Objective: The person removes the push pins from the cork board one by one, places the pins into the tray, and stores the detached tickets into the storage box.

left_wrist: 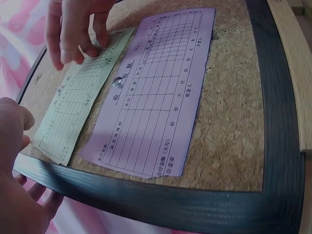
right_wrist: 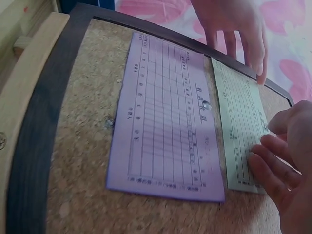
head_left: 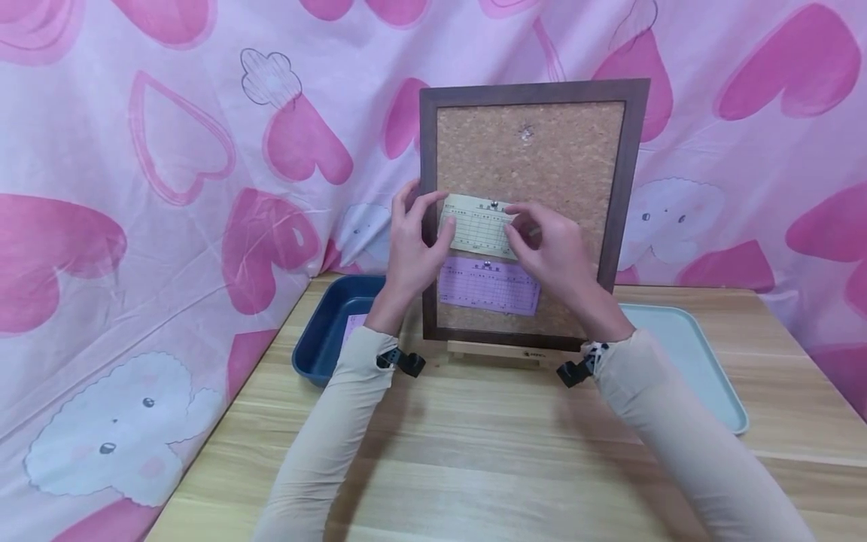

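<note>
A pale green printed slip is held by a silver pushpin on a dark-framed corkboard. My left hand is at the board's left edge. Its index finger and thumb reach over the frame to the slip's left end, while other fingers extend behind the frame. At the slip's right end is my right hand, with a gap between thumb and index finger; some fingertips rest on or just over the paper. Below, a purple slip hangs from its own pushpin.
The board stands on a wooden easel on the table. A dark blue tray, with a purple paper inside, is left of it. A pale green tray lies on the right. Another pin is high on the cork.
</note>
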Available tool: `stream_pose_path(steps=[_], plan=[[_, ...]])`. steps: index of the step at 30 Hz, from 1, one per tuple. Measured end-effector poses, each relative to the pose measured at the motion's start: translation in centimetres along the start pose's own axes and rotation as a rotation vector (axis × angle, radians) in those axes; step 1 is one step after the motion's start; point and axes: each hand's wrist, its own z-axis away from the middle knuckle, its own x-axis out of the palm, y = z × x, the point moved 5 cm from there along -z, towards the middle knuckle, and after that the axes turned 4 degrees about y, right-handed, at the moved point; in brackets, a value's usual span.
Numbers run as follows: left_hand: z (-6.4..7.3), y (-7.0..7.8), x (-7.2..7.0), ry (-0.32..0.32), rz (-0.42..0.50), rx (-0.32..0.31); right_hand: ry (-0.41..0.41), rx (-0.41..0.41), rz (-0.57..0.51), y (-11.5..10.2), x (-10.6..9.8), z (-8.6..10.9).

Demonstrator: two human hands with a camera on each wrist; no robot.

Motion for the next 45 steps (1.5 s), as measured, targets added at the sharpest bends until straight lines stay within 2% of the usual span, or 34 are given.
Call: stream_pose_path(steps=[7,19,35,39,45], plan=[[-0.2,-0.3,0.6,-0.003,0.016,-0.036,-0.027,0.032,0.038,-0.3,0.9,-1.2],[-0.4,-0.4,0.9,-0.010,0.015,-0.068,-0.004,0.053,0.035,-0.4,1.3,-1.9],[0.1,-1.0,1.1,-0.018,0.027,-0.068,0.001,0.078,0.060,-0.3,1.5,-2.6],[0.2,-1.1,1.2,-0.018,0.039,-0.069,0.022,0.030,0.070,-0.5,1.5,-2.7],[0.3,-1.1,1.3,-0.013,0.038,-0.060,0.104,-0.123,0.229,-1.2,1.1,-2.0]])
